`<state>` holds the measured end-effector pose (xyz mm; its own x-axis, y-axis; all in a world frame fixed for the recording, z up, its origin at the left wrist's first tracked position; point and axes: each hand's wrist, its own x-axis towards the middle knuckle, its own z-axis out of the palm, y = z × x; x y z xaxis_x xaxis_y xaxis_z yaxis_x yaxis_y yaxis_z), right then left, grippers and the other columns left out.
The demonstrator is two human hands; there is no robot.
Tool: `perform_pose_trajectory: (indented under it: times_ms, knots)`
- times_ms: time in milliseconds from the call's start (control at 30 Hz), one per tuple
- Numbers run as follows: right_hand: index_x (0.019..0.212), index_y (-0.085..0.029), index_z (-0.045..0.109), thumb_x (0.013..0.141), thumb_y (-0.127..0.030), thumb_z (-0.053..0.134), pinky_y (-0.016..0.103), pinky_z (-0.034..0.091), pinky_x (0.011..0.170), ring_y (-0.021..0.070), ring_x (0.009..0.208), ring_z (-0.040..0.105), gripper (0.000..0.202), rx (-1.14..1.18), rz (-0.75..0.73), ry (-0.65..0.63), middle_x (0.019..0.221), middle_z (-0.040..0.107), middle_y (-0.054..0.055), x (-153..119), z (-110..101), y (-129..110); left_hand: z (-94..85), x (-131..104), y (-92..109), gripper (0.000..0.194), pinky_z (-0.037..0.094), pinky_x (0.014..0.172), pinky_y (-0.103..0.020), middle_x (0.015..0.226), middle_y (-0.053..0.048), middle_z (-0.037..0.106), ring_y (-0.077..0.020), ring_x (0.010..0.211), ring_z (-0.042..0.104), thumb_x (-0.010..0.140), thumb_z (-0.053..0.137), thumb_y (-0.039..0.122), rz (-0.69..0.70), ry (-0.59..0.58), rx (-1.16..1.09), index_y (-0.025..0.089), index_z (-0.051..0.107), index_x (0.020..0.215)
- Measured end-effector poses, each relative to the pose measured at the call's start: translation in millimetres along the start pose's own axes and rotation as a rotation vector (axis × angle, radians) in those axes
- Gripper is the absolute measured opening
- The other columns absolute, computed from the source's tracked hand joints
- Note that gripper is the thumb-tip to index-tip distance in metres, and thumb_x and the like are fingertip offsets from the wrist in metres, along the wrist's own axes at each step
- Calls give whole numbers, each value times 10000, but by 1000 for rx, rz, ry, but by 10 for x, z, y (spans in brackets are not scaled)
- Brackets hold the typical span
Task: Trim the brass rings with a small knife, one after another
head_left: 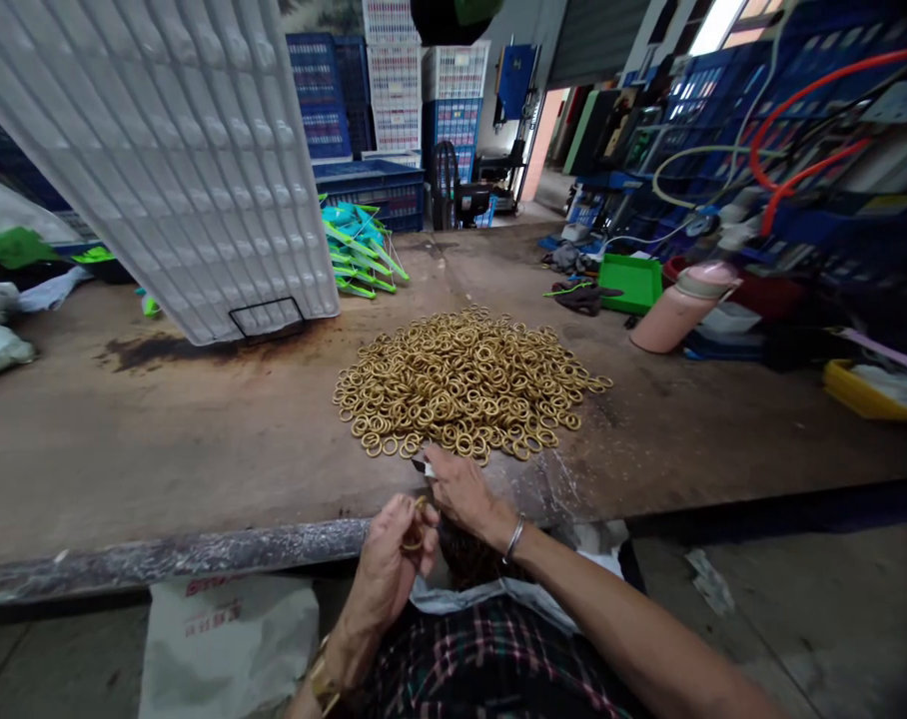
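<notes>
My left hand [388, 554] is closed, pinching a gold ring [413, 545] between thumb and fingers just over the table's front edge. Close beside it, my right hand [459, 491] is closed on a small blade [420, 466] with a dark tip and a white part near the fingertips. Its tip points left; the rest is hidden in the hand. Just beyond both hands lies a wide pile of gold rings [472, 374], loose on the brown table [274, 439]. The right hand's fingertips are near the pile's front edge.
A tall white ribbed panel [176, 160] stands at left, with bright green and blue pieces [356, 250] behind it. At right are a green tray [631, 283], a pink bottle [678, 310] and a yellow tray [873, 394]. A white sack [225, 639] is below the table edge.
</notes>
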<state>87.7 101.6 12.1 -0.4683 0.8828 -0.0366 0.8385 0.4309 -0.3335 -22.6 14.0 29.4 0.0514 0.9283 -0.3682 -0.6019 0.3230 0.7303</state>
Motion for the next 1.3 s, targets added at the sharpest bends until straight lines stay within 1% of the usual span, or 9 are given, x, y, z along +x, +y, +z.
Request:
perform_pose_trajectory:
  times_ms: [133,300,433,567,667,767,933,1067,1300]
  knots:
    - [1238,-172,377,824,-128,399,265,380,648,196,821,617,417,-73,-17,10,954,650,95,167,-27,-97,-90,45,73,316,299,374,-155,745,-6,604,-55,481,475,669,702,397,-42,89,-107,159,508,743]
    - [1198,-183,388,838,-121,384,280,401,640,214,785,631,365,-169,29,-46,906,655,110,269,-7,-166,-200,83,113,337,326,403,-153,674,10,592,-70,502,506,616,743,299,-111,109,-281,175,572,879]
    - [1181,-144,375,840,-164,406,293,404,635,234,784,631,344,-170,35,-42,877,656,119,308,48,-133,-257,138,114,207,392,432,-159,687,-23,606,-82,550,535,636,732,251,-150,114,-401,127,592,725]
    - [1123,-128,400,851,-202,401,281,379,622,225,763,625,282,-102,44,-5,839,658,108,309,57,-96,-266,172,139,185,430,436,-171,708,-45,617,-108,605,575,668,704,214,-171,154,-410,122,549,625]
    - [1061,-145,438,822,-138,398,262,350,613,193,722,605,242,-1,56,8,819,648,81,252,43,-63,-233,171,155,219,420,421,-166,678,-15,598,-102,587,573,656,718,251,-134,186,-319,135,532,655]
    - [987,-170,463,789,-97,401,241,339,614,153,671,557,220,221,13,55,762,609,32,133,25,-16,-172,171,143,316,367,386,-150,609,39,544,-76,515,521,629,734,367,-24,187,-135,162,503,697]
    - [854,-205,452,813,-177,399,217,340,590,114,623,451,73,629,-40,152,704,501,-30,-136,-40,23,-81,208,64,431,288,344,-148,552,72,506,-66,431,445,640,679,493,68,209,161,191,521,903]
    - [819,-206,443,822,-231,407,210,339,575,105,609,435,45,812,-22,91,647,462,-52,-263,-80,16,-38,234,4,403,255,352,-147,528,73,472,-43,398,388,649,656,523,29,162,307,166,547,803]
    - [730,-191,457,797,-329,469,199,336,530,83,557,418,154,1027,86,55,604,482,-51,-245,-57,32,14,205,-13,386,227,359,-154,443,83,414,-35,366,318,672,633,537,40,150,454,161,550,703]
